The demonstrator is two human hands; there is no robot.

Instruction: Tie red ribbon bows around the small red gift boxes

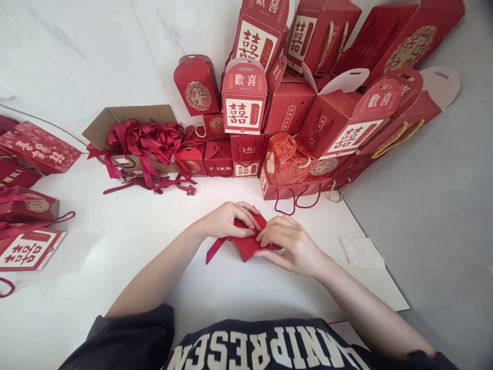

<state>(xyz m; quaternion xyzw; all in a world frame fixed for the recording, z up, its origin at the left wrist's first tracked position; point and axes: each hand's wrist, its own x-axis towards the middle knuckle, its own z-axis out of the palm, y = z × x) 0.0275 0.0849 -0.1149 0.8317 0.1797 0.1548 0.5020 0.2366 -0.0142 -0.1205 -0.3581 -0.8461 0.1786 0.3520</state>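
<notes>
My left hand [227, 220] and my right hand [287, 245] meet over a small red folded paper box [243, 247] on the white table [115, 267]. Both hands grip it from either side, with fingers pressing on its top. A dark red ribbon [214, 250] trails from under my left hand towards the lower left, and another end shows under my right fingers. Much of the box is hidden by my fingers, so its exact shape cannot be made out.
Stacked red gift boxes and bags with gold double-happiness panels [244, 103] wall the far edge. A cardboard box [127, 128] of red ribbons stands back left. More red boxes [29, 252] lie at the left. A white paper sheet [361, 252] lies right, near the table edge.
</notes>
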